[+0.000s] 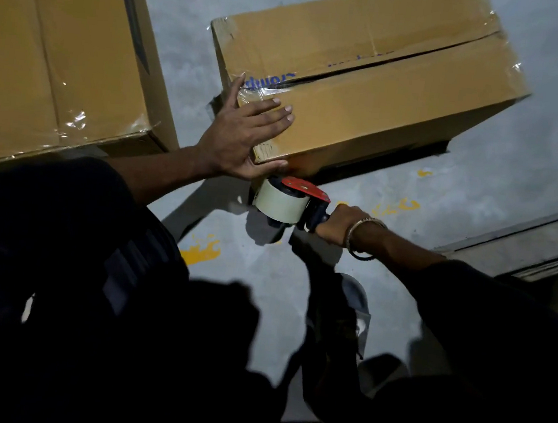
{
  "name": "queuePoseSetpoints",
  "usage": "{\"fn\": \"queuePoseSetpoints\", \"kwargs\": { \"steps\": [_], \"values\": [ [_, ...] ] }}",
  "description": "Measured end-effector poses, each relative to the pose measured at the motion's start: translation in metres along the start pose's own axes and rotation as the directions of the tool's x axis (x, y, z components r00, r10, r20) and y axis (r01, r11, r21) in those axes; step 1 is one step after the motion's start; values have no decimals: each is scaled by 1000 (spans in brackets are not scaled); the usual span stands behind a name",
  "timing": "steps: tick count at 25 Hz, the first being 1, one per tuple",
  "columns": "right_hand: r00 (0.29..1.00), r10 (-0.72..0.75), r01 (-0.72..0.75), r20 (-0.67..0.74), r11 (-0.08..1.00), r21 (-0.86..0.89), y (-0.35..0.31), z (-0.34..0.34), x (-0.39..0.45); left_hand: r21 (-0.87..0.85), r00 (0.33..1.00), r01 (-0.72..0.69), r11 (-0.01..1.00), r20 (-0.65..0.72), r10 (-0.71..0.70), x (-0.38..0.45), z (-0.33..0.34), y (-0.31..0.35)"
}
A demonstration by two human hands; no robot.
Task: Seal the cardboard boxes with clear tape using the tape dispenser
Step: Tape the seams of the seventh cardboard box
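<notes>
Tape dispenser (290,201), red-plated with a pale roll of clear tape, sits at the centre of the frame, its front end pressed against the lower near corner of the cardboard box (386,95) in the upper middle. It looks light and rigid, best held by the handle behind the roll, clear of the cutting edge at the front; the tape itself is thin, clingy and likely to crease if it goes slack. The box is stiff board, and its top flaps gape along a dark seam, glossy tape showing only at its near end, so I judge the sealing of this one only partly done.

The right hand (340,223), a bracelet on its wrist, is curled tight round the dispenser's handle. The left hand (244,132) lies flat with fingers straight and spread on the box's near top corner, thumb tucked under the edge just above the roll, grasping nothing and seemingly steadying the box or smoothing tape.

A second cardboard box (63,51), with shiny tape at its corner, stands in the upper left on the grey concrete floor (478,198).
</notes>
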State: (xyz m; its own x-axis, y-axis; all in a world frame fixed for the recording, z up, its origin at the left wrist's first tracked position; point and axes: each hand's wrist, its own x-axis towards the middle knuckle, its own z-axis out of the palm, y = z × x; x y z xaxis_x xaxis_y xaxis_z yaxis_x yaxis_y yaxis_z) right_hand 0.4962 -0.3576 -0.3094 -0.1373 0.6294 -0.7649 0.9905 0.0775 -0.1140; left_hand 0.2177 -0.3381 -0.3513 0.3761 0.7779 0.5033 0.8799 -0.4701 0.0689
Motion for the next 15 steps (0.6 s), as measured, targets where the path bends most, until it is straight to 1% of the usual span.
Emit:
{"fn": "queuePoseSetpoints", "kwargs": {
  "steps": [1,2,3,4,5,6,7,8,10,13,15],
  "values": [
    [999,10,-11,-53,1000,-5,0,2,4,-18,1000,10,1000,-1,-10,-2,1,-1],
    [996,35,-34,-77,999,19,-2,6,7,-38,1000,19,999,16,-18,-3,1,-4],
    [996,55,-51,-64,997,57,-2,12,11,-46,1000,24,999,12,-24,-2,2,-3],
    [998,48,-51,29,995,83,-5,15,13,-32,1000,26,999,-12,-26,-1,2,-2],
    [986,48,-69,160,989,128,-9,23,14,-18,999,25,1000,-25,-26,0,1,1],
    [966,47,-93,255,981,170,-10,31,13,-33,999,31,999,-22,-32,0,1,3],
    [964,57,-118,259,967,227,-6,39,14,-50,999,37,998,-13,-38,-2,4,-2],
    [977,83,-138,198,950,281,-1,45,12,-61,999,37,997,-1,-37,-3,5,-4],
    [986,151,-163,66,943,291,4,47,7,-21,999,42,999,-4,-42,-1,5,-2],
    [987,158,-161,31,961,224,23,41,0,-52,999,48,997,23,-47,1,-1,-2],
    [984,173,-166,-33,976,140,41,30,-3,-37,997,59,998,58,-57,0,-2,2]
  ]
}}
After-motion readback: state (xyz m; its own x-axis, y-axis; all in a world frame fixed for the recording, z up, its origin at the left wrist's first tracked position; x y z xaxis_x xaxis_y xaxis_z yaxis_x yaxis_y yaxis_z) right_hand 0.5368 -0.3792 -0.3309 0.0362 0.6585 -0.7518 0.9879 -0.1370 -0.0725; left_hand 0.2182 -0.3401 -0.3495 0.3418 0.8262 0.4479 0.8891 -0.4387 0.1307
